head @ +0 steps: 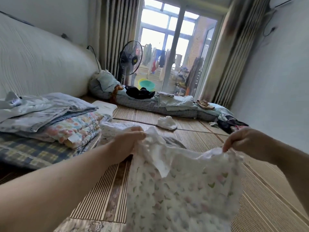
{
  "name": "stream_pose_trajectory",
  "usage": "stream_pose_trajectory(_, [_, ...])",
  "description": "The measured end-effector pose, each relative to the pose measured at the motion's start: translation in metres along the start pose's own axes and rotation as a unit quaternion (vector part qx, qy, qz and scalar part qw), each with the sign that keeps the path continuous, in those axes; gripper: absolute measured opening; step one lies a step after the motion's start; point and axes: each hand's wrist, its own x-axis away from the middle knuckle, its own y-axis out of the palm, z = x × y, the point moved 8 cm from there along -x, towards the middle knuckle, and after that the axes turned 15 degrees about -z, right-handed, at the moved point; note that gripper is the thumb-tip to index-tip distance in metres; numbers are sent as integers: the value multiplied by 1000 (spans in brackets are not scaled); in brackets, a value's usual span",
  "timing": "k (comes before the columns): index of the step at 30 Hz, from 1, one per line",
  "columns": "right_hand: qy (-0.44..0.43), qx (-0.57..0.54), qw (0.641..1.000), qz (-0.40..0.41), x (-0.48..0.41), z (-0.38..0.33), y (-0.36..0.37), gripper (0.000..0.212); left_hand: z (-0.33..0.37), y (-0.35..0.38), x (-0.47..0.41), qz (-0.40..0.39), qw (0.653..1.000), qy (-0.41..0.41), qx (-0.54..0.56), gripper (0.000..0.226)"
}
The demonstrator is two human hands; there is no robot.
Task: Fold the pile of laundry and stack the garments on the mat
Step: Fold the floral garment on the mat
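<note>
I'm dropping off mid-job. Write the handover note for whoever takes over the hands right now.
Left hand: pinches one top corner of the floral garment.
Right hand: pinches the other corner. The garment hangs spread above the woven mat, unfolded.
Loose: a crumpled white garment on the mat and a dark clothes heap at its far right.
Done: no garment stack plainly visible.
Left: fold the floral garment, then the rest, and stack.

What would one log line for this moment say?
stage: garment held up, unfolded | left hand: grips floral garment top edge | right hand: pinches other edge | mat: small white cloth lying
</note>
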Motion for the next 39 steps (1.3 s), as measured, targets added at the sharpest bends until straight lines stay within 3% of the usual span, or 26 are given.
stream_pose_trajectory(2, [14,-10,1000,-18,-11,12,23,45,18,12,-3,1,999,6,-34,11])
stream_pose_trajectory(5, [-30,-14,999,-18,-26,-3,71,10,31,32,-9,37,983,-20,-180,11])
stream_pose_trajectory(8, [-87,-93,989,-74,-45,-29,138,17,36,51,-16,70,950,-15,-303,20])
stream_pose_trajectory(10, [-73,-21,997,-31,-57,-27,162,17,42,54,-15,86,941,-2,-328,19])
stream_pose_trajectory(13, [17,73,997,33,-63,6,169,30,56,48,-7,96,920,0,-379,15])
stream_pose_trajectory(17, [131,151,979,32,-51,49,144,21,66,23,9,90,905,-29,-415,19])
stream_pose_trajectory(21, [109,52,991,53,-33,47,95,16,59,4,20,39,878,-80,-470,24])
stream_pose_trajectory(23, [62,30,996,55,-27,26,75,10,56,6,22,13,841,-98,-532,20])
stream_pose_trajectory(26, [12,70,993,93,-16,-13,41,9,62,6,22,34,707,-116,-697,22])
stream_pose_trajectory(28, [-10,137,979,151,-7,-38,18,16,71,5,20,65,664,-99,-739,20])
stream_pose_trajectory(30, [-23,185,957,220,5,-58,-1,18,88,9,18,112,691,-49,-712,18])
stream_pose_trajectory(32, [-30,170,944,280,16,-67,-15,20,107,10,18,158,788,-9,-595,22])
stream_pose_trajectory(34, [-56,49,950,305,23,-66,-27,22,116,17,16,133,904,28,-406,21])
stream_pose_trajectory(35, [-75,-26,951,298,26,-65,-29,24,118,23,14,101,942,40,-317,18])
stream_pose_trajectory(37, [-112,-137,947,267,28,-68,-31,27,119,32,11,41,976,42,-207,17])
stream_pose_trajectory(39, [-133,-174,944,246,32,-71,-32,27,118,38,11,7,981,18,-194,20])
